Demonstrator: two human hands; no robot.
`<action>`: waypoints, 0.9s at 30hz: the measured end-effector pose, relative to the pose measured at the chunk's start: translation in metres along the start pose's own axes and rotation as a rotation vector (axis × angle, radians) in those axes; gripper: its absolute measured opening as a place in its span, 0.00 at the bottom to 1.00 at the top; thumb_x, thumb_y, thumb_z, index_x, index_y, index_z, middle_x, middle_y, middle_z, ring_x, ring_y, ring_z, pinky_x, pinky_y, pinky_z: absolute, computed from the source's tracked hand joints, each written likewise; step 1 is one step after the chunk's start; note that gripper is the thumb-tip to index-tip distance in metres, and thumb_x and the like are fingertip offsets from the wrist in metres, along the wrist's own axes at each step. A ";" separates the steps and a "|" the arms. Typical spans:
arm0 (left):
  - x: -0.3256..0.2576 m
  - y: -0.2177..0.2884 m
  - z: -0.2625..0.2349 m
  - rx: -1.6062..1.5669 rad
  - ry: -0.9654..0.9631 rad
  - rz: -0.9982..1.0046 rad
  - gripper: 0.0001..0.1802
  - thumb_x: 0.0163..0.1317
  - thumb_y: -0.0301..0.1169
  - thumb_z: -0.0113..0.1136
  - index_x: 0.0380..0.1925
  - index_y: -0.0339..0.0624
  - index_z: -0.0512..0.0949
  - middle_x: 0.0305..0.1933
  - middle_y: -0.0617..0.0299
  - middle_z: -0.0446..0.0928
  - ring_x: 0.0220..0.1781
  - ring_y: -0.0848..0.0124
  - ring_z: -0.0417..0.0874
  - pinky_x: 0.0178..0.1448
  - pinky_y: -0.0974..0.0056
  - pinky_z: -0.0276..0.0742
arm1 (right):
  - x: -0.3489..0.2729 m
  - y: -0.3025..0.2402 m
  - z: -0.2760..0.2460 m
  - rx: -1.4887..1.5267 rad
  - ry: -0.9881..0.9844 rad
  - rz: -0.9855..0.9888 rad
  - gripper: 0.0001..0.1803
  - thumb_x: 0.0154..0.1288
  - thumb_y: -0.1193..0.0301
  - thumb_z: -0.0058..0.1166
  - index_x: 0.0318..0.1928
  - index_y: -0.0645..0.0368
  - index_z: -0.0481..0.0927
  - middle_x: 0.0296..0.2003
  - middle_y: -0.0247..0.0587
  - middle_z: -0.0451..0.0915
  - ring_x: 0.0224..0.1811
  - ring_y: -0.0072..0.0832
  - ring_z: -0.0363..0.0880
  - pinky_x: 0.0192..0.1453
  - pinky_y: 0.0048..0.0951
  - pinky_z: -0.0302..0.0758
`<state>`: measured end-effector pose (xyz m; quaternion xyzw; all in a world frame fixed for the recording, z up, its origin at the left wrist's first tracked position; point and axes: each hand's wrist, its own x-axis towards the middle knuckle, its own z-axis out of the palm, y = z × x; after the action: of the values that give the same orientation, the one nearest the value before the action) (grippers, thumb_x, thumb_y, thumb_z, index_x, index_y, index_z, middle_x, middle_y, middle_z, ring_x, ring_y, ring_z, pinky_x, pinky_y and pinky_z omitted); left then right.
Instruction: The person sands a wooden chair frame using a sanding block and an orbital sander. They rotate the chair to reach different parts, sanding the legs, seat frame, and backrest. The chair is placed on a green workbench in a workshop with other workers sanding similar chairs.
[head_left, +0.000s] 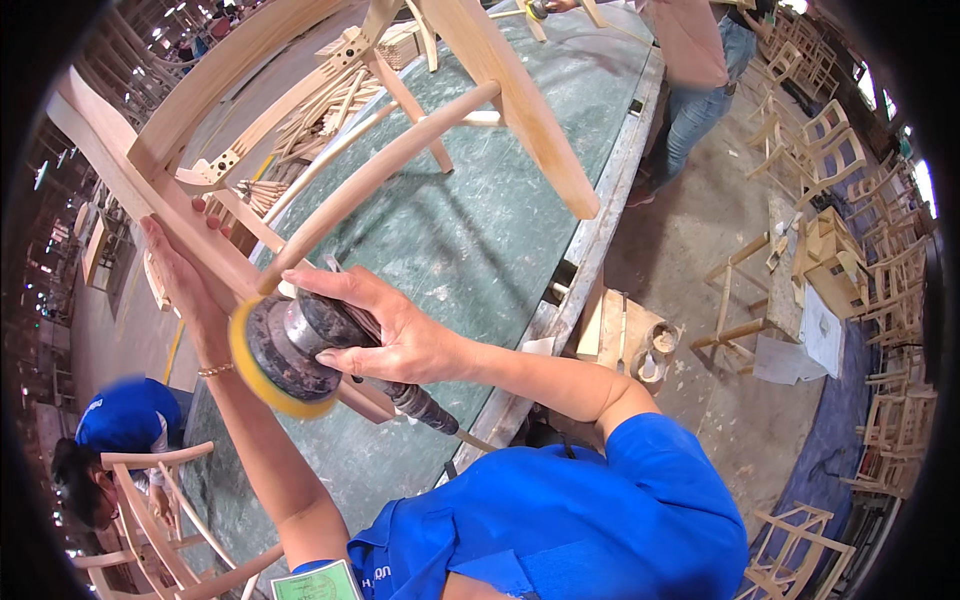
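Observation:
My right hand point(405, 330) is wrapped around a round power sander point(285, 345) with a black body and a yellow pad. The pad's edge faces the lower end of a pale wooden chair frame point(550, 140); whether they touch I cannot tell. My left hand point(188, 280) grips that frame at the far left, its fingers along the outer side of a wide wooden member. The frame lies tilted across the green worktable point(440, 260), with a curved rail and legs reaching toward the far right. A black hose fitting point(425, 408) runs from the sander toward my body.
Another person in blue point(130, 415) bends beside a second chair frame point(160, 510) at lower left. Someone in jeans point(695, 125) stands beyond the table's right edge. Loose wooden sticks point(325, 115) lie behind the frame. Chair frames point(825, 150) line the right side.

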<state>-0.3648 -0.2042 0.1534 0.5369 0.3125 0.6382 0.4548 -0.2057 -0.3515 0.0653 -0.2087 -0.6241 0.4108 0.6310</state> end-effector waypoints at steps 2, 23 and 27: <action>0.010 -0.002 0.002 -0.058 -0.048 0.007 0.26 0.68 0.53 0.51 0.50 0.41 0.70 0.38 0.59 0.77 0.35 0.73 0.77 0.40 0.67 0.77 | -0.007 0.011 -0.006 -0.043 0.025 0.066 0.41 0.57 0.81 0.58 0.71 0.53 0.57 0.67 0.43 0.59 0.69 0.30 0.60 0.74 0.32 0.55; 0.089 -0.040 -0.037 -0.046 -0.133 0.039 0.27 0.53 0.50 0.67 0.40 0.38 0.76 0.34 0.63 0.76 0.31 0.77 0.79 0.33 0.72 0.77 | 0.171 -0.095 -0.134 -2.485 -0.792 -0.180 0.28 0.62 0.69 0.47 0.64 0.37 0.68 0.51 0.63 0.65 0.35 0.48 0.82 0.30 0.40 0.81; 0.063 -0.013 -0.036 -0.435 -0.453 0.200 0.22 0.55 0.36 0.63 0.47 0.35 0.73 0.33 0.64 0.73 0.35 0.74 0.75 0.40 0.67 0.73 | 0.158 -0.100 -0.123 -2.597 -0.773 -0.129 0.27 0.61 0.66 0.51 0.62 0.31 0.71 0.49 0.56 0.68 0.35 0.41 0.81 0.29 0.36 0.81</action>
<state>-0.3970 -0.1380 0.1593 0.5834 0.0054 0.5960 0.5517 -0.0805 -0.2548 0.2236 -0.4914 -0.7025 -0.4675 -0.2155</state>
